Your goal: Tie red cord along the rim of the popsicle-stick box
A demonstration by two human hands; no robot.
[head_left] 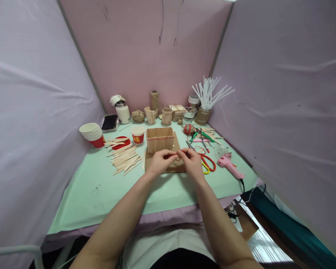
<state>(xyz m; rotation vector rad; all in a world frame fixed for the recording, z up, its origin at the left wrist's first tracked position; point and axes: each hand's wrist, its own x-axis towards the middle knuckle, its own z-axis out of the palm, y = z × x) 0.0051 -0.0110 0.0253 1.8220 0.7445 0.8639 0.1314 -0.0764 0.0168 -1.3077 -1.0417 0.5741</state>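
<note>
My left hand (162,161) and my right hand (190,161) meet over a piece of brown cardboard (168,169), fingertips pinched close together. A thin red string (204,150) runs between them, with a loose loop lying to the right. Just beyond my hands stands an open rectangular box made of wooden craft sticks (160,141), with a red line around its upper edge. Red and yellow-handled scissors (210,163) lie beside my right hand. My fingers hide the exact grip on the string.
Loose craft sticks (126,160), a paper cup (137,135) and stacked cups (92,134) stand left. Rightward lie a pink glue gun (230,166) with its cord, green-handled pliers (203,135) and a ball of red and brown string (189,129). Jars and twine line the back.
</note>
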